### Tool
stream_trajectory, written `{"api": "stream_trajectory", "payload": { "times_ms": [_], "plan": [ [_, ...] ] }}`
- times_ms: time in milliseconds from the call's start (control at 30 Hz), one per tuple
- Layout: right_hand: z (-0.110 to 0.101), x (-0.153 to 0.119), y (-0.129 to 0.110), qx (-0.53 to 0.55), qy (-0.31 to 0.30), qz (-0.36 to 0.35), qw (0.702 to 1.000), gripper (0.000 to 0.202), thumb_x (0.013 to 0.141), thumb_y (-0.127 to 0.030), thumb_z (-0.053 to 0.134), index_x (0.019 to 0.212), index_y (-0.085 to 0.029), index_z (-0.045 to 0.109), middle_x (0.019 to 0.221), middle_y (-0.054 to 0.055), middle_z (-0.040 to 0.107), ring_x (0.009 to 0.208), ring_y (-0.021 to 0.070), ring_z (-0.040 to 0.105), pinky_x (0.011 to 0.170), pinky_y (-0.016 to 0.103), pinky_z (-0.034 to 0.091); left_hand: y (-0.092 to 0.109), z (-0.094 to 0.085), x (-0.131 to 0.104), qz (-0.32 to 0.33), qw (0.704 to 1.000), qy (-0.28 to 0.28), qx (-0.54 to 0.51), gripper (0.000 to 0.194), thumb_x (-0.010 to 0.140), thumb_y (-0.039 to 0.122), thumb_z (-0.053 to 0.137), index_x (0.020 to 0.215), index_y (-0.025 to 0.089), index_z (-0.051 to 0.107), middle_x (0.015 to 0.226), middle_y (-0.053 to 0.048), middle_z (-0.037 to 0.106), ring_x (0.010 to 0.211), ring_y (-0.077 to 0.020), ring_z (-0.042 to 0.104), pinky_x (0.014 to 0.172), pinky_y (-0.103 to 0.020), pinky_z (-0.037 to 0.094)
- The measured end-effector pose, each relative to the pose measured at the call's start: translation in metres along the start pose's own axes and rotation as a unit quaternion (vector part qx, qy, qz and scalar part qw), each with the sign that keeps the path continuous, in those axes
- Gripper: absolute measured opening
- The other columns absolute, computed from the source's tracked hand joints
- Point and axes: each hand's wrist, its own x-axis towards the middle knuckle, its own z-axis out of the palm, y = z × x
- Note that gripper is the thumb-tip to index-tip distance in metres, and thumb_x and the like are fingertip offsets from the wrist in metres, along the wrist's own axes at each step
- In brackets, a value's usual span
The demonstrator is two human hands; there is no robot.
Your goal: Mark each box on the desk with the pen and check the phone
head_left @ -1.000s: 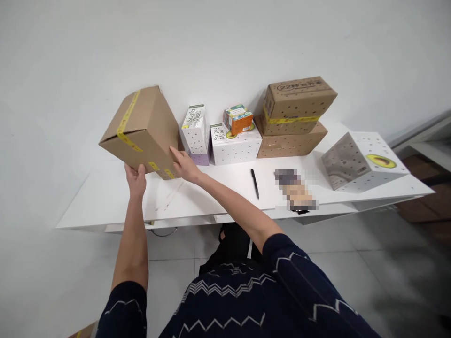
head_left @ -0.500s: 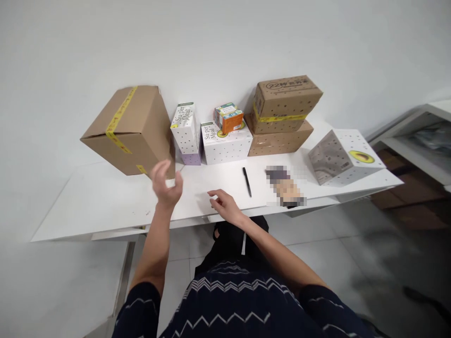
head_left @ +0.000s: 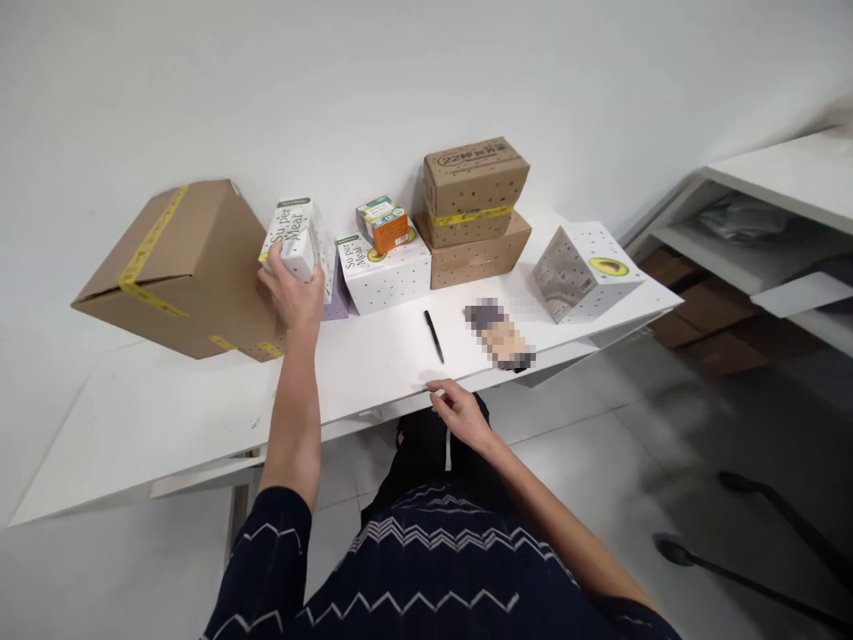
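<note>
My left hand (head_left: 293,292) is at the front of the tall white Super Meal box (head_left: 290,213), its thumb and fingers spread round a small white block-like end that juts toward me. That box rests on a purple one (head_left: 338,300). My right hand (head_left: 458,411) hovers at the table's front edge with fingers loosely bent and apart, holding nothing. A black pen (head_left: 434,337) lies just beyond it on the white table (head_left: 373,364). Right of the tall box, a small orange box (head_left: 389,229) sits on another white Super Meal box (head_left: 390,277).
A large brown carton (head_left: 179,276) stands at the left. Two stacked brown boxes (head_left: 476,191) stand behind the pen. Farther right are a blurred phone-like item (head_left: 499,336) and a white avocado box (head_left: 586,271). White shelving (head_left: 786,187) is at the far right.
My left hand has moved forward to the tall white box and closed round its front. The view has shifted, and my right hand now appears farther right, nearer the table edge.
</note>
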Motion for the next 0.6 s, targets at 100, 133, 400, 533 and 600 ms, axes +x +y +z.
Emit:
{"api": "stream_trajectory", "payload": {
  "times_ms": [100,133,400,533,600],
  "plan": [
    [-0.008,-0.001,0.003,0.01,0.036,0.015,0.999,0.025,0.091,-0.037,0.052,0.104,-0.02,0.065,0.095,0.006,0.069,0.061,0.0138,0.062,0.06,0.029,0.051,0.006,-0.045,-0.034,0.095,0.991,0.064,-0.062,0.073,0.07,0.025,0.075,0.135,0.023,0.042,0.138,-0.012,0.044,0.134,-0.0284,0.043,0.113,-0.046,0.039],
    [-0.011,0.001,0.003,0.015,0.053,0.021,0.998,0.026,0.091,-0.038,0.052,0.105,-0.02,0.064,0.092,0.006,0.069,0.06,0.0137,0.062,0.059,0.029,0.05,0.006,-0.059,-0.047,0.096,0.987,0.064,-0.112,0.076,0.07,0.027,0.076,0.136,0.024,0.039,0.142,-0.012,0.041,0.134,-0.0272,0.044,0.11,-0.043,0.042],
    [-0.032,0.054,0.001,-0.116,0.131,0.036,0.984,0.036,0.091,-0.033,0.047,0.117,-0.014,0.063,0.101,0.011,0.066,0.067,0.0181,0.062,0.074,0.037,0.054,-0.039,-0.079,-0.137,-0.213,0.911,-0.164,-0.311,0.073,0.065,0.037,0.081,0.128,0.027,0.044,0.112,-0.007,0.06,0.094,-0.0204,0.064,0.071,-0.03,0.057],
    [-0.033,0.083,-0.004,-0.252,0.067,0.088,0.962,0.047,0.091,-0.03,0.047,0.134,-0.012,0.054,0.124,0.019,0.056,0.097,0.028,0.066,0.088,0.042,0.051,-0.059,-0.044,-0.147,-0.321,0.859,-0.27,-0.293,0.085,0.064,0.041,0.082,0.137,0.032,0.039,0.11,-0.007,0.061,0.088,-0.0214,0.065,0.064,-0.032,0.057],
    [-0.031,0.093,-0.006,-0.288,0.031,0.14,0.947,0.053,0.091,-0.036,0.05,0.14,-0.015,0.05,0.13,0.019,0.052,0.105,0.0313,0.064,0.089,0.044,0.051,-0.068,-0.029,-0.146,-0.349,0.843,-0.273,-0.305,0.089,0.066,0.042,0.08,0.142,0.034,0.034,0.111,-0.007,0.062,0.088,-0.0215,0.066,0.066,-0.034,0.058]
  ]
}}
